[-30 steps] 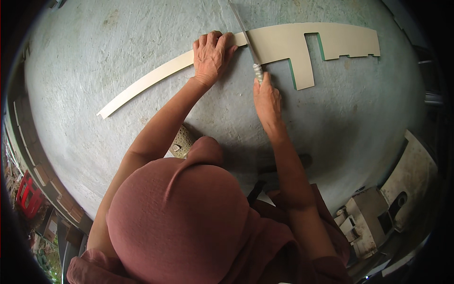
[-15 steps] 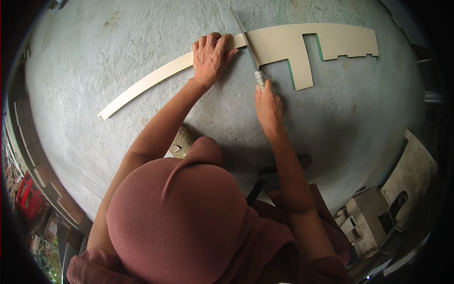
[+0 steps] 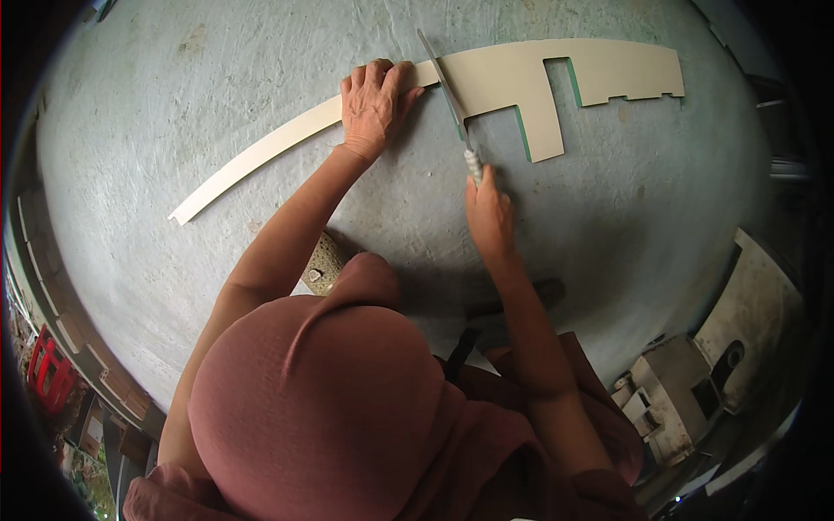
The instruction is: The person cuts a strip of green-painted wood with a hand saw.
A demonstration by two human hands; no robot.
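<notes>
A flat cream panel [image 3: 504,78] with green-edged notches lies on the grey floor. Its wide notched part is on the right, and a narrow curved strip runs to the lower left. Over that strip rests my left hand [image 3: 372,108], fingers bent across it, gripping it against the floor. My right hand [image 3: 490,208] is closed around the pale, wrapped-looking handle of a hand saw [image 3: 446,91]. The thin blade crosses the panel where the strip meets the wide part, just right of my left hand. How deep the blade sits is hard to see.
Grey concrete floor [image 3: 261,95] surrounds the panel. A speckled cylindrical thing [image 3: 324,263] is near my left forearm. A dirty pale machine-like box [image 3: 673,395] stands at the lower right. Red plastic [image 3: 52,369] and stacked blocks [image 3: 117,386] line the left edge.
My right hand has drawn the saw back toward me, so less blade reaches beyond the panel. My left hand keeps its place on the strip. The whole view has shifted slightly.
</notes>
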